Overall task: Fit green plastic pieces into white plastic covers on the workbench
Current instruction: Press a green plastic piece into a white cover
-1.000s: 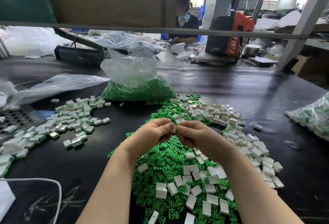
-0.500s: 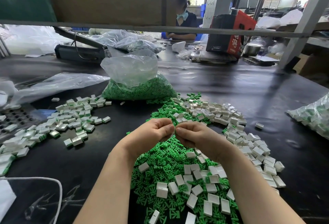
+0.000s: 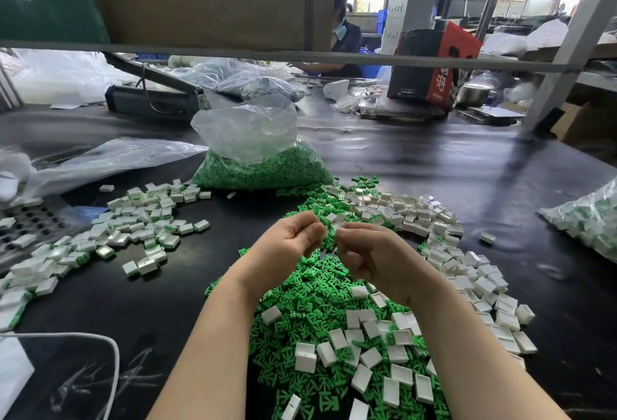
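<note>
Hands, left hand [image 3: 289,243] and right hand [image 3: 364,254], curl over the green pieces [image 3: 310,306], contents hidden, so probably square piece to cover before pressing.

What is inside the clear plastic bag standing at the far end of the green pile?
The clear plastic bag holds green plastic pieces filling its lower part; its upper part looks slack. Anything buried among them is hidden.
</note>
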Tool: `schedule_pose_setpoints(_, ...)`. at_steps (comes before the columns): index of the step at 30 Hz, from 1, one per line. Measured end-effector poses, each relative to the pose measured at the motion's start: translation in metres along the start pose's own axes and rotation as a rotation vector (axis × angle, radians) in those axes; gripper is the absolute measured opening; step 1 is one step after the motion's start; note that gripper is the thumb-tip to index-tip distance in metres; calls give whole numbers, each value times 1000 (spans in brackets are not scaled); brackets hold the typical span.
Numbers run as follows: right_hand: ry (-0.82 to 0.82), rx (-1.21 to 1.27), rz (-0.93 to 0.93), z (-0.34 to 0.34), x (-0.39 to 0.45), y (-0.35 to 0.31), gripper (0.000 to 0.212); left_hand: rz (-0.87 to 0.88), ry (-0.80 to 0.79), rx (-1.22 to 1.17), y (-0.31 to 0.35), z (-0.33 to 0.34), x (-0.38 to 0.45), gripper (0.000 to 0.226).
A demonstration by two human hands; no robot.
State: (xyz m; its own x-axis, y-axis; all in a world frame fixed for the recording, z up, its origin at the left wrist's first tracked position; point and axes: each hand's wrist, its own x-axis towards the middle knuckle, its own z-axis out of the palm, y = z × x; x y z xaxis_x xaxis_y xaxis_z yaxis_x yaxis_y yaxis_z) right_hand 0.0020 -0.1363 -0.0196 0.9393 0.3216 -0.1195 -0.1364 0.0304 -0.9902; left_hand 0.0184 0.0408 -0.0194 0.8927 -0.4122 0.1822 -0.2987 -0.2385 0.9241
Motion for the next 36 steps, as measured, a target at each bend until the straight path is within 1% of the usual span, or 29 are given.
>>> schedule_pose_setpoints(2,25,-9,-57,-2,0,0,20,-11,-2,-35,-1,-1,0,28)
schedule_pose_setpoints(5,62,-98,-145,1,1,-1,17,-50,-8,-165,-2,1,0,26)
schedule_pose_setpoints(8,74,-180,-187,4,2,-1,17,-77,-4,-209,-3,2,1,26)
schedule_pose_setpoints(15,150,-319,-252,6,5,-2,22,-69,11,-177,-4,1,3,27)
schedule_pose_setpoints(20,138,-424,-290,5,6,-1,21,-56,23,-110,-5,-1,1,27)
schedule_pose_setpoints(23,108,-485,-272,5,5,-2,23,-51,-2,-59,-4,-2,0,28)
schedule_pose_setpoints(27,80,-477,-201,4,3,0,29,-51,-26,-26,-3,-3,0,26)
schedule_pose_setpoints(29,68,-471,-177,5,4,1,29,-56,-34,-16,-3,-3,0,26)
schedule_pose_setpoints(36,19,-493,-207,4,2,1,28,-62,-51,-6,-3,-3,-1,30)
